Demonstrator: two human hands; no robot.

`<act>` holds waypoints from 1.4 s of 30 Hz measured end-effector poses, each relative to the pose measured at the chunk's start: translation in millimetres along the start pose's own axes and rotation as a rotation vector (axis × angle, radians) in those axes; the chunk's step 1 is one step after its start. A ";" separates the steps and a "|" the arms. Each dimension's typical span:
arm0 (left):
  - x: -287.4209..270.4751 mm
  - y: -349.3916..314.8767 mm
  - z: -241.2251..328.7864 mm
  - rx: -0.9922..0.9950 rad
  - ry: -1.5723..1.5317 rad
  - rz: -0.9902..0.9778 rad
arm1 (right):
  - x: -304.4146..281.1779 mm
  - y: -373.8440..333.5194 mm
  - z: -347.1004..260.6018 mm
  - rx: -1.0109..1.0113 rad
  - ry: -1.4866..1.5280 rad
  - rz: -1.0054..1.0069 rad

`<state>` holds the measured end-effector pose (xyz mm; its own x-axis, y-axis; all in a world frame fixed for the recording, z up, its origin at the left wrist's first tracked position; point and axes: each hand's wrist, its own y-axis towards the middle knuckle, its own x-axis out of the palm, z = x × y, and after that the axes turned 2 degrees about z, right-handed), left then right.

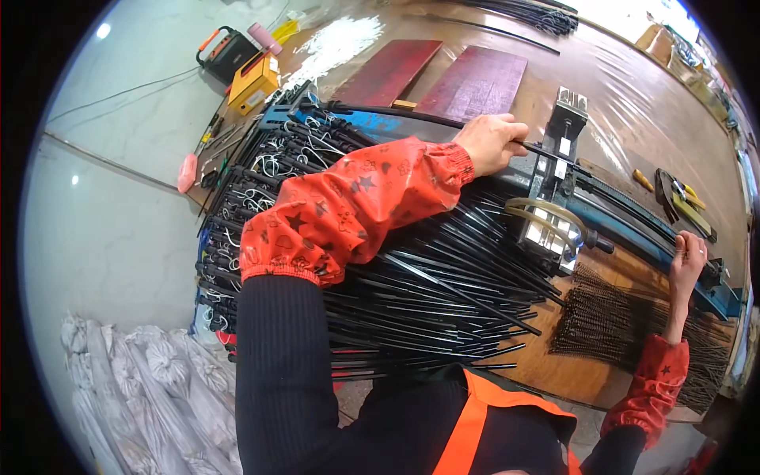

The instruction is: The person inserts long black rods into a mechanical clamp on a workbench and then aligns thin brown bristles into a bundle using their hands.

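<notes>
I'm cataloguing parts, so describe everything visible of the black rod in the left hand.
The black rod is long, slim and smooth-looking, thicker toward its left end; its material is unclear. It lies along the blue rail, pinched in the left hand and running toward the metal fixture; contact there is unclear.

2 red oversleeves (340,202), glossy, gathered ends, dark print of stars, hearts and flowers. Underneath: black top (396,431), left sleeve (285,348) finely ribbed lengthwise. Bright orange band (462,434), strap-like, over front. Right hand (690,257): 1 thin ring (701,252).
</notes>
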<state>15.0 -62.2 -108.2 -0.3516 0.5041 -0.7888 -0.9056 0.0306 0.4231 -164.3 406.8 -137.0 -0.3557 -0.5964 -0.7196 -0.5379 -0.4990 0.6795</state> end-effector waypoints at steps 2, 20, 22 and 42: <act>-1.4 -0.2 0.5 0.003 -0.002 0.008 | -0.5 -1.3 1.5 0.026 0.002 0.003; 11.4 12.8 6.4 0.035 0.357 -0.177 | -3.3 -20.3 -160.9 -0.001 0.225 -0.109; 9.9 12.3 5.6 0.006 0.378 -0.199 | 1.0 -16.0 -166.4 0.018 0.287 -0.131; -12.3 21.2 -79.5 0.523 0.594 0.125 | 52.2 -41.9 -123.9 0.106 0.336 -0.764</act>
<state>-18.8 -136.3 -124.9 -0.6441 -0.0088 -0.7649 -0.6741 0.4792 0.5621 -65.6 318.7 -185.3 0.3727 -0.2824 -0.8839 -0.6134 -0.7897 -0.0063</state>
